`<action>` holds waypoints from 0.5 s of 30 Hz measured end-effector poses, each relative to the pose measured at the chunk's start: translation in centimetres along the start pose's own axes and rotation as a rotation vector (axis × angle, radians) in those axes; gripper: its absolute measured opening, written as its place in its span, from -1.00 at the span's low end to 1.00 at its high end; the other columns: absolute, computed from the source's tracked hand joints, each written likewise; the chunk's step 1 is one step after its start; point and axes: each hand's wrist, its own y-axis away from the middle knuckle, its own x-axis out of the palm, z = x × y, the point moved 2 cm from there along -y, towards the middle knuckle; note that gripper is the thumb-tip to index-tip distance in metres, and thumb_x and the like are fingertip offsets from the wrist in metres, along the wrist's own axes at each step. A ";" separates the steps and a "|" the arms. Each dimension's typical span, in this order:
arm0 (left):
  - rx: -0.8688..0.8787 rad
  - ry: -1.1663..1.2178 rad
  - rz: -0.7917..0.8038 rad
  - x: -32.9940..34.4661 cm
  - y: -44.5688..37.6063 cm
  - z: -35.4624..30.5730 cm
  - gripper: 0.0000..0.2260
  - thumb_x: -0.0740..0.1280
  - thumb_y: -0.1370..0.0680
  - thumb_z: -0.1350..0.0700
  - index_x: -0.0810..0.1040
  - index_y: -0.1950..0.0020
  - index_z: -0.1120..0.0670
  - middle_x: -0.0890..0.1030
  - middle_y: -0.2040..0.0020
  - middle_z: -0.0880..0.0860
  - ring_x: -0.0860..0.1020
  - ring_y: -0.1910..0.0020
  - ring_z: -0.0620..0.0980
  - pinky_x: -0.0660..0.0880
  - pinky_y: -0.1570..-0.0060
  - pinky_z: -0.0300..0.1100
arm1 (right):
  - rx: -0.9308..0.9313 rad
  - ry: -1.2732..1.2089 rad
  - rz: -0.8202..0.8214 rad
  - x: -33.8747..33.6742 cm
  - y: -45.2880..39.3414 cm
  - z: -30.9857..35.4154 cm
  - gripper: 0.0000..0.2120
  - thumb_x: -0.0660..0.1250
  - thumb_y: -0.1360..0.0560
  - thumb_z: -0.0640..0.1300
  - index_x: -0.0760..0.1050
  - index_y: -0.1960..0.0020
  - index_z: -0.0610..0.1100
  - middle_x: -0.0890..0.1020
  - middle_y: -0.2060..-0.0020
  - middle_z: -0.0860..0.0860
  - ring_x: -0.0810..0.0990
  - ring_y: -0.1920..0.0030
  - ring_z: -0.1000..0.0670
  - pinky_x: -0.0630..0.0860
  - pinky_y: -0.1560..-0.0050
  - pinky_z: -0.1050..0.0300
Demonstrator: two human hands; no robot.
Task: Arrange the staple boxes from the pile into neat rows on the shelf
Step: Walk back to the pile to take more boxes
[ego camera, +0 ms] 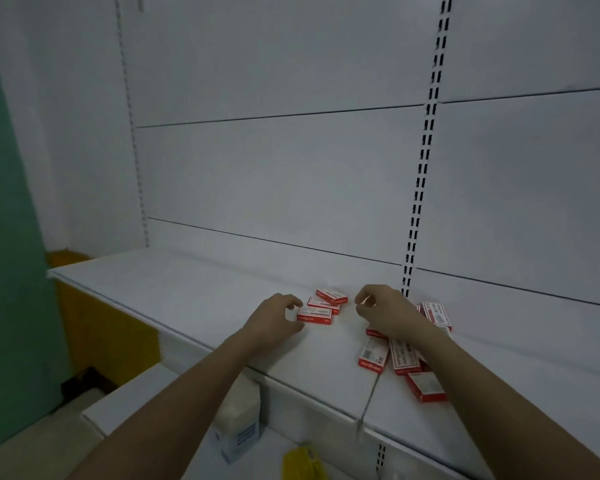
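Three red-and-white staple boxes lie side by side on the white shelf [205,299], running from the nearest staple box [315,315] back to the farthest one [331,296]. My left hand [274,318] pinches the left end of the nearest box between finger and thumb. A loose pile of staple boxes [404,356] lies to the right, near the shelf's front edge. Part of the pile is hidden under my right hand [385,311], which hovers over it. Its fingers are curled and its thumb and forefinger are close together with nothing between them.
A black slotted upright [420,188] runs up the back panel behind the pile. On the lower shelf stand a white carton [239,431] and a yellow item [302,462]. A yellow bin [94,323] and a green wall [4,237] are on the left.
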 end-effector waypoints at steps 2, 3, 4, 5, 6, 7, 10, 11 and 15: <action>0.048 0.026 0.041 0.1 -2.1 1.2 -0.59 0.41 -0.49 -0.02 0.47 -0.31 0.02 0.48 -0.27 0.03 0.47 -0.19 -0.01 0.40 -0.13 -0.19 | 0.047 0.010 -0.042 0.1 -0.5 -0.1 -0.87 0.26 -0.53 -0.08 0.53 -0.05 -0.03 0.56 0.10 0.05 0.54 0.18 0.08 0.41 0.26 0.24; 0.071 0.034 0.068 0.3 -3.0 1.7 -0.58 0.41 -0.48 -0.03 0.47 -0.31 0.01 0.48 -0.27 0.02 0.46 -0.19 -0.01 0.40 -0.15 -0.17 | 0.067 0.017 -0.062 0.1 -0.6 -0.1 -0.87 0.25 -0.54 -0.07 0.52 -0.06 -0.02 0.56 0.09 0.07 0.54 0.17 0.09 0.41 0.25 0.24; 0.097 0.036 0.098 0.6 -3.7 2.2 -0.57 0.42 -0.48 -0.03 0.48 -0.31 0.01 0.48 -0.26 0.01 0.47 -0.19 -0.01 0.41 -0.17 -0.16 | 0.084 0.025 -0.082 0.2 -0.5 -0.1 -0.87 0.25 -0.54 -0.07 0.52 -0.06 -0.01 0.56 0.08 0.07 0.53 0.16 0.11 0.40 0.25 0.26; 0.130 0.039 0.125 0.8 -4.3 2.5 -0.58 0.43 -0.47 -0.03 0.49 -0.31 0.01 0.50 -0.25 0.01 0.48 -0.18 -0.01 0.42 -0.18 -0.15 | 0.096 0.032 -0.098 0.3 -0.3 -0.1 -0.86 0.25 -0.54 -0.07 0.52 -0.07 -0.01 0.57 0.07 0.07 0.53 0.14 0.11 0.40 0.25 0.28; 0.165 0.046 0.143 1.0 -4.9 2.8 -0.59 0.44 -0.47 -0.02 0.51 -0.30 0.02 0.53 -0.22 0.01 0.49 -0.15 -0.02 0.43 -0.17 -0.16 | 0.105 0.040 -0.111 0.5 0.1 -0.2 -0.85 0.24 -0.55 -0.07 0.52 -0.09 0.00 0.56 0.06 0.08 0.52 0.12 0.12 0.39 0.25 0.30; 0.197 0.063 0.151 1.1 -5.4 3.0 -0.60 0.46 -0.46 0.00 0.54 -0.27 0.03 0.55 -0.19 0.02 0.51 -0.10 -0.02 0.43 -0.14 -0.18 | 0.110 0.049 -0.119 0.6 0.4 -0.2 -0.85 0.23 -0.55 -0.07 0.51 -0.10 0.01 0.56 0.05 0.09 0.52 0.11 0.13 0.40 0.25 0.32; 0.266 0.161 0.160 0.8 -6.2 3.3 -0.64 0.51 -0.41 0.10 0.56 -0.18 0.06 0.54 -0.09 0.03 0.53 0.03 -0.05 0.42 0.02 -0.32 | 0.117 0.089 -0.101 0.8 1.1 0.2 -0.82 0.23 -0.57 -0.07 0.51 -0.15 0.01 0.52 0.03 0.11 0.50 0.07 0.12 0.43 0.20 0.32; 0.303 0.214 0.176 0.7 -6.3 3.3 -0.65 0.52 -0.40 0.16 0.57 -0.15 0.05 0.53 -0.07 0.02 0.54 0.07 -0.07 0.43 0.07 -0.37 | 0.114 0.097 -0.084 0.8 1.1 0.5 -0.81 0.23 -0.57 -0.06 0.50 -0.16 0.02 0.51 0.02 0.11 0.50 0.04 0.11 0.43 0.18 0.31; 0.494 0.339 0.261 -0.5 -6.2 1.8 -0.62 0.49 -0.37 0.34 0.59 -0.11 0.05 0.53 -0.05 0.02 0.56 0.14 -0.17 0.48 0.09 -0.38 | 0.103 0.073 -0.003 1.0 0.3 1.8 -0.71 0.25 -0.57 0.00 0.46 -0.28 0.03 0.52 -0.12 0.13 0.50 -0.04 0.14 0.43 0.10 0.29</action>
